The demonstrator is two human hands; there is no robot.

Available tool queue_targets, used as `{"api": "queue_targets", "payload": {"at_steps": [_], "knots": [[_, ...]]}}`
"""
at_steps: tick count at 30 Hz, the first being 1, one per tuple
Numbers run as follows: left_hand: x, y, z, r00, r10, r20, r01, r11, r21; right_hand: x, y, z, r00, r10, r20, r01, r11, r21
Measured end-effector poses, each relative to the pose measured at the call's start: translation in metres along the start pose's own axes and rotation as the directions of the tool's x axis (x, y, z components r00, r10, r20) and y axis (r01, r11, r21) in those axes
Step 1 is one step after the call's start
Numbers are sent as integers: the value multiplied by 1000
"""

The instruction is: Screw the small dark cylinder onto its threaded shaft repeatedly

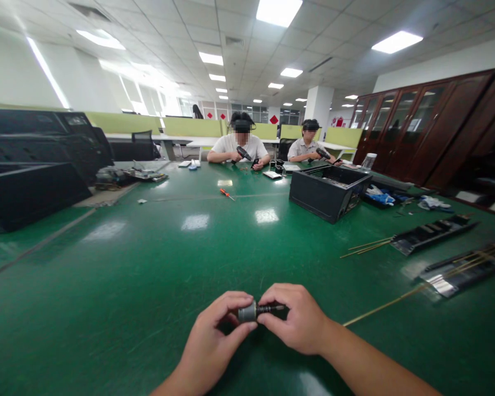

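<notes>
My left hand (pixel 214 335) pinches a small grey cylindrical part (pixel 247 312) near the front of the green table (pixel 157 264). My right hand (pixel 297 322) is closed on the dark threaded shaft (pixel 270 308) that sticks out of that part to the right. Both hands meet over the table, low in the view. What the part is exactly I cannot make out.
An open black computer case (pixel 328 190) stands at the middle right. Black metal panels (pixel 431 234) and thin wooden sticks (pixel 367 246) lie at the right. A red-handled screwdriver (pixel 226 193) lies further back. Black equipment (pixel 33 165) fills the left. Two seated people (pixel 241 146) work at the far end.
</notes>
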State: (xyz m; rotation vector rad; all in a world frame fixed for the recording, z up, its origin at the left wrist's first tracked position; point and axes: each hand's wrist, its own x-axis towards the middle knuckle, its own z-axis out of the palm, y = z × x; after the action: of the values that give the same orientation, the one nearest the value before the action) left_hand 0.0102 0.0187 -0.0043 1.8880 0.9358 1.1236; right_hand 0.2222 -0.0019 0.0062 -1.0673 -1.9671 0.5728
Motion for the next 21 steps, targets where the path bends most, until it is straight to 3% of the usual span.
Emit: {"api": "queue_targets", "payload": {"at_steps": [21], "knots": [[-2,0,-1,986,164,-30,-157,974,165,-2,2,-2,996,-72,-45,72,997,-4]]}}
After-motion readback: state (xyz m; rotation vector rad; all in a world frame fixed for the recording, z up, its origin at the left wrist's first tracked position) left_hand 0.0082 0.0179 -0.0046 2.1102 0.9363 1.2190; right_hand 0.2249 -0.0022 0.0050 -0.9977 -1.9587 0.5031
